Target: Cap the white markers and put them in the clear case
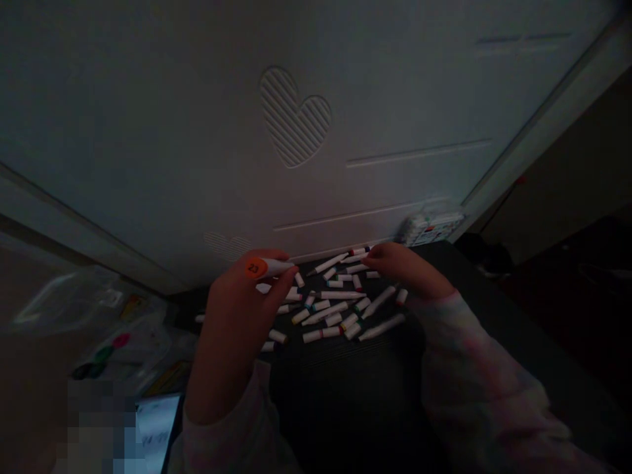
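Orange-capped marker [269, 268] in left hand [232, 329]

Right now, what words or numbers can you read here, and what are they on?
"23": on the orange end cap of the marker in the left hand.
Print on the marker box against the wall: too small to read.
Marks on the sheet at bottom left: too blurred.

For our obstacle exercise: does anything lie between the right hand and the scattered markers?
Nothing visible does. The right hand rests right at the markers; the left hand holds an orange-capped marker off to the side.
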`<state>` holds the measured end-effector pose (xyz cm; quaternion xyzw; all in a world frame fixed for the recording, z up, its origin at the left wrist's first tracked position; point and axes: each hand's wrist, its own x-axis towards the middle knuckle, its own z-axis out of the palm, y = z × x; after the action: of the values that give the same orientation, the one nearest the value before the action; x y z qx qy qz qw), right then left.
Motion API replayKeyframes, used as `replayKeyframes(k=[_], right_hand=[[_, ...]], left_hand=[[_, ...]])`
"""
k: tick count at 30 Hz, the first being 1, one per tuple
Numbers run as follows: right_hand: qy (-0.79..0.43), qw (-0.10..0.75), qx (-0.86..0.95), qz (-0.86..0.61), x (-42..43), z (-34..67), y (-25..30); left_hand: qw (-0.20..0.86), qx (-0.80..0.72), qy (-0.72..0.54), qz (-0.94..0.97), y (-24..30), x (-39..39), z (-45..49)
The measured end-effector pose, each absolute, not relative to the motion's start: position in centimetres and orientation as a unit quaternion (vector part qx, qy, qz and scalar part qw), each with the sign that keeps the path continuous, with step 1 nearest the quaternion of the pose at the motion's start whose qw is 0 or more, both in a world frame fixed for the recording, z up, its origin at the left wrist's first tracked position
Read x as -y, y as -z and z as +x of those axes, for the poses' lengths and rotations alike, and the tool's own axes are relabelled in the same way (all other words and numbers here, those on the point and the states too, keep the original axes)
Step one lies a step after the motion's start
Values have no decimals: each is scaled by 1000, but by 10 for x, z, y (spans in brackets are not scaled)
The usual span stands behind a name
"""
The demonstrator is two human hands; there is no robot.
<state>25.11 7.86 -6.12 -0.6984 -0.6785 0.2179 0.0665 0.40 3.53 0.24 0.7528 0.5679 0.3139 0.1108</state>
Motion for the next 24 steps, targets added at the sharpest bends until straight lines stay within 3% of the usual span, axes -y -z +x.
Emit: replayKeyframes(k=[24], right_hand=[[-217,143,685,-681,-60,251,39]], left_hand=[[111,-539,-317,772,5,-41,6]])
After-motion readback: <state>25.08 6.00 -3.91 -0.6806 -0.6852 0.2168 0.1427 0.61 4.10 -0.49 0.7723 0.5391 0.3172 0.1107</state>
